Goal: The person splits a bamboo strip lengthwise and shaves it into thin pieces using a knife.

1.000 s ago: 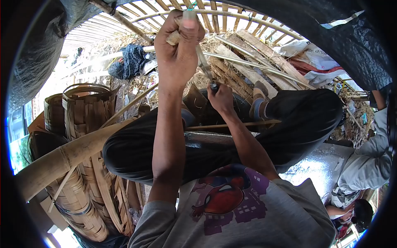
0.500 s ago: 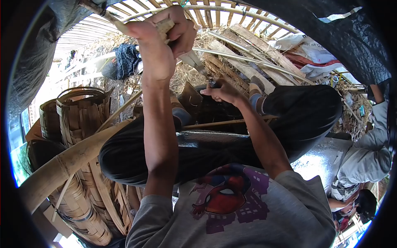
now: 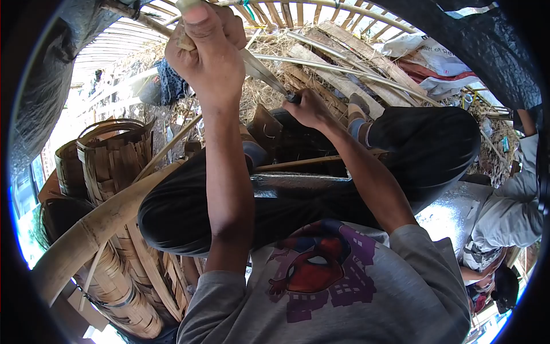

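My left hand (image 3: 212, 57) is raised at the upper left, its fingers closed round a pale bamboo piece (image 3: 185, 41). The thumb points up at the frame's top edge. A knife blade (image 3: 263, 73) slants down and right from beside my left hand to a dark handle (image 3: 293, 98). My right hand (image 3: 309, 109) is closed on that handle, above the gap between my crossed legs. How far the bamboo extends behind my left hand is hidden. A thin bamboo strip (image 3: 312, 161) lies across my legs below my right hand.
Woven bamboo baskets (image 3: 114, 157) and a thick bamboo pole (image 3: 94, 226) are at the left. Planks and poles (image 3: 344, 86) lie on straw ahead, near a white sack (image 3: 429, 57). Dark sheeting hangs on both sides. Another person (image 3: 510, 212) is at the far right.
My left hand has moved left from its first position, turning and turning back, with its thumb now up. My right hand opened partly, then closed round the handle again.
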Tool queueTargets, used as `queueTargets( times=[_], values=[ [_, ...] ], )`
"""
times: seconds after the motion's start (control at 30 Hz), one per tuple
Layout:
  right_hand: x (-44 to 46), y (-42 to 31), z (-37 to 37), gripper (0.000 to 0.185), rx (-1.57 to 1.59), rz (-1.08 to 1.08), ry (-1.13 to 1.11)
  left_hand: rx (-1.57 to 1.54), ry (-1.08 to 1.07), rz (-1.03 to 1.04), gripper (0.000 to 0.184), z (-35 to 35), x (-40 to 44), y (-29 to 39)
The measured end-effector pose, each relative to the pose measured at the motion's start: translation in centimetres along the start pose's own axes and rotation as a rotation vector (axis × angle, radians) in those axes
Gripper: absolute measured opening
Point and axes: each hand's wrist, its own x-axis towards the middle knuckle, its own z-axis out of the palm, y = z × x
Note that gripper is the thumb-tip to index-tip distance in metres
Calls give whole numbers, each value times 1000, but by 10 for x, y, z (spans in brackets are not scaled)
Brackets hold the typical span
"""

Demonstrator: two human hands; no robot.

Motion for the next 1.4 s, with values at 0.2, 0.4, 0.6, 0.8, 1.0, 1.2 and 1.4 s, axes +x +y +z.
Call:
queueTargets(
  times=[0.2, 0.4, 0.6, 0.8, 1.0, 1.2, 1.4],
  values=[
    [1, 2, 14, 27, -138, 61, 138, -91, -117, 20, 52, -7, 10, -6],
    [0, 9, 66, 23, -89, 55, 539, -38, 42, 169, 49, 25, 3, -20],
    [-5, -10, 62, 28, 130, 120, 565, -29, -67, 148, 48, 18, 14, -19],
    [7, 6, -3, 27, 905, 232, -549, -611, -177, -44, 47, 15, 20, -23],
    [1, 1, 28, 31, 864, 256, -515, -458, 5, -74, 47, 16, 20, -11],
    [-21, -5, 62, 30, 753, 321, -79, 1, -31, 127, 52, 16, 10, -6],
    [-13, -9, 92, 35, 829, 305, 174, 1, 23, 32, 51, 28, 6, 15]
  ],
)
